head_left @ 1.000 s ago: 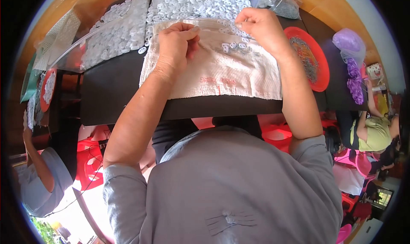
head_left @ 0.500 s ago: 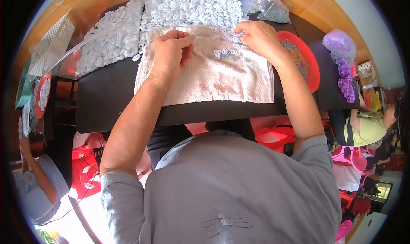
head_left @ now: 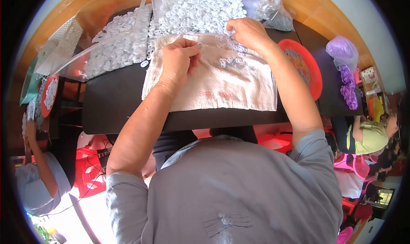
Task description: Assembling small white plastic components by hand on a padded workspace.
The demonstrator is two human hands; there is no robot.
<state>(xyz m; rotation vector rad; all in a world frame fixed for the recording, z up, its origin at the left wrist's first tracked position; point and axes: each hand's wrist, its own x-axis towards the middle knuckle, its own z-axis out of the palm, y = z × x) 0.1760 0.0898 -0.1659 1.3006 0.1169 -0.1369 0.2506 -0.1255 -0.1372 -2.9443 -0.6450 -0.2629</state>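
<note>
My left hand [head_left: 181, 59] is held over the left part of a cream cloth [head_left: 213, 90], thumb pressed against the bent fingers. Whatever sits in that pinch is hidden or too small to make out. My right hand [head_left: 248, 32] is at the cloth's far edge, its curled fingertips down among small white plastic pieces with holes [head_left: 200, 9]. I cannot see whether those fingertips grip a piece. Between the hands, a few loose white pieces [head_left: 223, 62] lie on the cloth beside a scatter of small grey metal bits [head_left: 241, 64].
Clear bins of white pieces [head_left: 117, 43] stand left and ahead. To the right are a red tray of small metal parts [head_left: 314, 69], a clear bag [head_left: 277, 17] and a purple bag [head_left: 341, 47]. Another person [head_left: 45, 175] works at far left; someone in yellow-green [head_left: 369, 135] is at right.
The view has shifted slightly, so the table appears lower and further right. My right hand has moved left and away, toward the large pile. My left hand keeps its pinch over the cloth.
</note>
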